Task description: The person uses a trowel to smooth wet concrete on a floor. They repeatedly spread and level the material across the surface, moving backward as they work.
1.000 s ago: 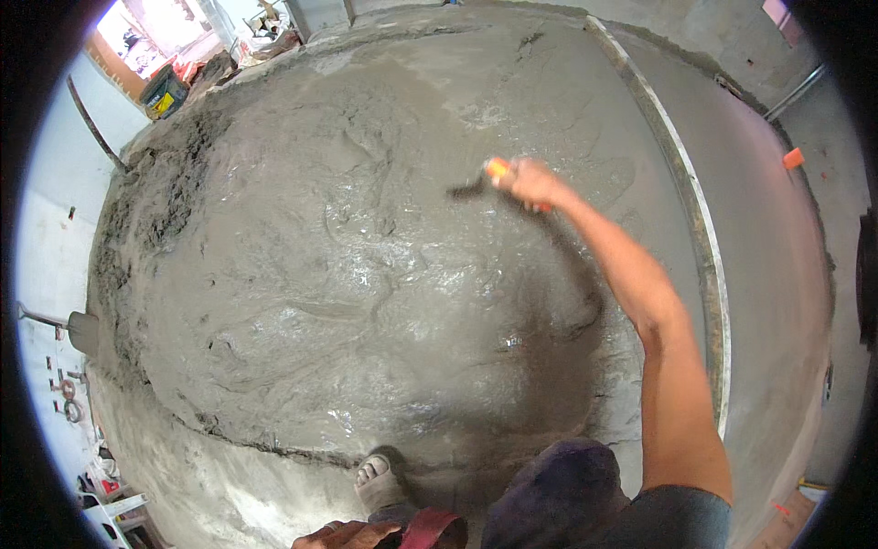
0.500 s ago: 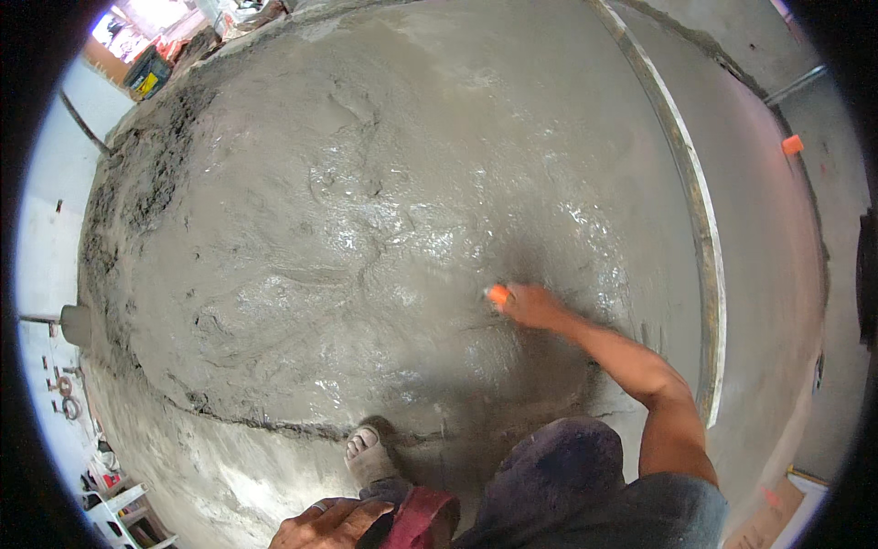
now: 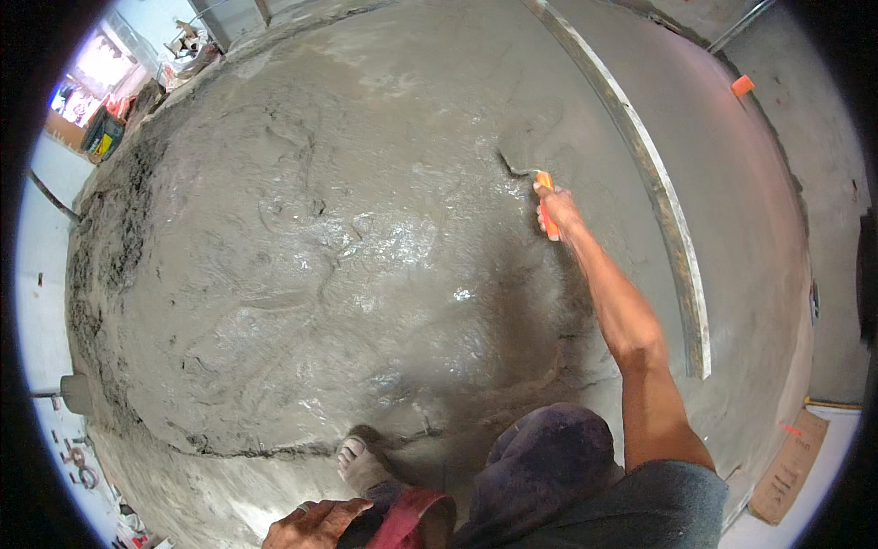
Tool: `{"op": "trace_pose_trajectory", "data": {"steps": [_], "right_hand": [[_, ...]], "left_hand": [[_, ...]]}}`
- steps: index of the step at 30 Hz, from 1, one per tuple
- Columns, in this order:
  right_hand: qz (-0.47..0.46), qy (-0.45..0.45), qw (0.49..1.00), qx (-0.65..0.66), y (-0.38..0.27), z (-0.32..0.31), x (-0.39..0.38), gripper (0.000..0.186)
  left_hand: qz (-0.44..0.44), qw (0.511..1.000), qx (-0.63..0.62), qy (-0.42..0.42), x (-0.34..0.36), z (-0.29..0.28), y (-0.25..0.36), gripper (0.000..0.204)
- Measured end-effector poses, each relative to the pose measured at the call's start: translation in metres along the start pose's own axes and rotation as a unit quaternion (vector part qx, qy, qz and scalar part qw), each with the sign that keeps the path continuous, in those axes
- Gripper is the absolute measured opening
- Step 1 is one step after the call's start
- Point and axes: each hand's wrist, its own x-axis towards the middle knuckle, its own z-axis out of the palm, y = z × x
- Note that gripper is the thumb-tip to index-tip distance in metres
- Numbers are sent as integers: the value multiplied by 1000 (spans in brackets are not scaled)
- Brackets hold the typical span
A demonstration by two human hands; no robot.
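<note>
My right hand (image 3: pixel 554 210) is closed round the orange handle (image 3: pixel 545 179) of a trowel, whose metal blade (image 3: pixel 512 163) lies in wet grey cement (image 3: pixel 347 238) right of centre. My left hand (image 3: pixel 309 523), a ring on one finger, rests on my dark-clad left leg at the bottom, fingers loosely bent and apparently empty. Beside it is a maroon cloth (image 3: pixel 412 520). My dusty bare toes (image 3: pixel 357 457) show at the near edge of the cement, with my dark knee (image 3: pixel 549 444) to their right.
A long straightedge (image 3: pixel 640 146) lies along the right over smoother cement. An orange block (image 3: pixel 743 87) sits by the right wall. A dark bucket (image 3: pixel 101 137) stands back left, a shovel blade (image 3: pixel 75 392) leans left, and cardboard (image 3: pixel 791 462) lies at lower right.
My right hand swept toward me, then moved back out and up with the trowel, its handle now pointing nearly away from me. The view has shifted slightly; my left hand stays on my leg.
</note>
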Motion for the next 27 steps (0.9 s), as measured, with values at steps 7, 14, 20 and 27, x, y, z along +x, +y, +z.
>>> {"op": "trace_pose_trajectory", "data": {"steps": [7, 14, 20, 27], "right_hand": [[-439, -81, 792, -416, 88, 28, -58, 43], [-4, -503, 840, -203, 81, 109, -152, 43], [25, -657, 717, -233, 97, 225, -230, 42], [90, -516, 835, -167, 156, 341, -335, 31]], "left_hand": [[-26, 1000, -4, -11, 13, -4, 11, 48], [-27, 999, 24, -1, -6, 11, 5, 59], [43, 998, 39, 1, -1, 30, 2, 58], [22, 990, 40, 131, -21, 26, -13, 35]]}}
